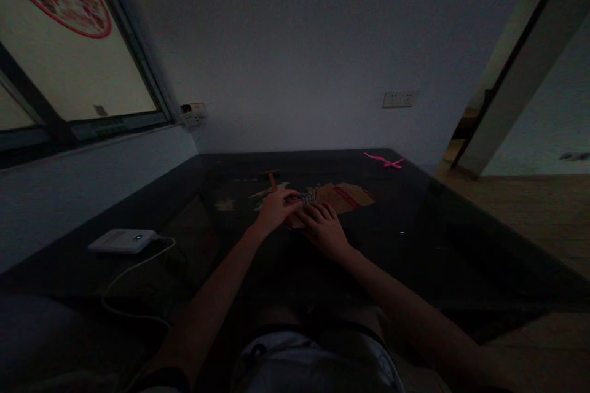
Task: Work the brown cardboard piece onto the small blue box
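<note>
At the middle of the dark table, my left hand [275,207] is closed, fingers bent around the edge of a small brown flat piece [294,221]. My right hand [328,230] grips the same piece from the other side, its fingers curled over the top. Dim light and the fingers hide most of it, so its kind cannot be told. Just beyond the fingertips lies a small striped bit [308,197]. Touching this on the right is a tan, woven-looking flat piece [345,197] with a red band. Behind my left hand, an orange-brown strip [272,182] points away from me.
A white power bank [123,241] with a white cable [133,269] lies on the table [405,270] at left. Pale scraps [225,204] are left of the hands. A pink ribbon [385,161] rests near the far right corner. Behind stands a wall with sockets [399,99].
</note>
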A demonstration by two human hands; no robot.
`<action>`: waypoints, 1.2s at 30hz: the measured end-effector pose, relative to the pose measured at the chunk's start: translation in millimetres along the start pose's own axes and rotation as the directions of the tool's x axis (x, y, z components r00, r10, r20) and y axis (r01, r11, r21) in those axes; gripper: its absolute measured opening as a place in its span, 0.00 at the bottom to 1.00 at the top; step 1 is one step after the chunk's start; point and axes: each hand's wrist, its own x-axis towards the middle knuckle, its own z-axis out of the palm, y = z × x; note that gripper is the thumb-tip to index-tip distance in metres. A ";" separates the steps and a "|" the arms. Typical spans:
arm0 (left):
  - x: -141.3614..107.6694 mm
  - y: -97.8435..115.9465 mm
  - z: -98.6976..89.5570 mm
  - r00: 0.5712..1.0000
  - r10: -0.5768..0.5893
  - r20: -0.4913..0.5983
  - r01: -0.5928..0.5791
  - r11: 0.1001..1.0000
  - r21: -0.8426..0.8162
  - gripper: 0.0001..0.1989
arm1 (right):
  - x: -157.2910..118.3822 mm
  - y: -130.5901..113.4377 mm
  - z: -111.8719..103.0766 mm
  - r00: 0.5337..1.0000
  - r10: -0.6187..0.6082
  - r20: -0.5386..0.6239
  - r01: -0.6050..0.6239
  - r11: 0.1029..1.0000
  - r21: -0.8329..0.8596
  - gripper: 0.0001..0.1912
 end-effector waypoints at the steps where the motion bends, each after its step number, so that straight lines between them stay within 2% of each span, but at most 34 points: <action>1: 4.2 5.7 7.5 0.999 -0.018 0.032 0.018 1.000 0.001 0.13 | 0.1 0.4 0.4 1.000 0.000 0.001 0.000 1.000 -0.002 0.26; 3: 11.0 9.1 17.0 0.996 -0.056 0.065 0.054 0.998 0.024 0.12 | 0.5 1.2 0.9 1.000 0.002 0.001 -0.002 1.000 -0.005 0.25; 6: 17.3 5.3 20.4 0.995 -0.057 0.078 0.054 0.997 0.049 0.08 | 1.1 1.6 0.2 1.000 -0.001 0.002 0.001 1.000 0.001 0.25; 15: 22.5 10.2 21.1 0.999 -0.040 0.011 0.037 0.985 0.171 0.04 | 3.7 -2.6 -6.0 1.000 0.019 0.014 -0.020 1.000 0.021 0.25; 19: 26.1 19.9 14.6 0.994 -0.068 -0.090 0.074 0.995 0.068 0.04 | 3.9 -3.5 -7.1 0.999 0.022 0.023 -0.023 0.999 0.026 0.24; 23: 27.7 21.6 -8.3 0.970 -0.075 -0.231 0.084 0.996 0.029 0.05 | 3.0 -2.2 -4.9 0.999 0.024 0.024 -0.025 0.999 0.033 0.23; 26: 16.5 -4.6 -33.5 0.951 -0.090 -0.296 0.123 0.988 0.097 0.09 | 2.5 -1.2 -4.2 1.000 0.021 0.021 -0.022 0.999 0.035 0.24; 30: -16.1 -69.0 -66.4 0.936 -0.202 -0.289 0.285 0.917 0.281 0.11 | 2.1 -0.9 -5.6 1.000 0.012 0.010 -0.013 0.999 0.038 0.25; 33: -41.0 -110.6 -80.4 0.938 -0.259 -0.233 0.331 0.869 0.368 0.10 | 2.0 -1.3 -6.1 1.000 0.015 0.002 -0.016 0.999 0.038 0.25; 36: -56.4 -132.9 -81.8 0.950 -0.292 -0.114 0.309 0.818 0.484 0.08 | 1.7 -1.6 -5.7 1.000 0.020 -0.001 -0.020 0.999 0.034 0.25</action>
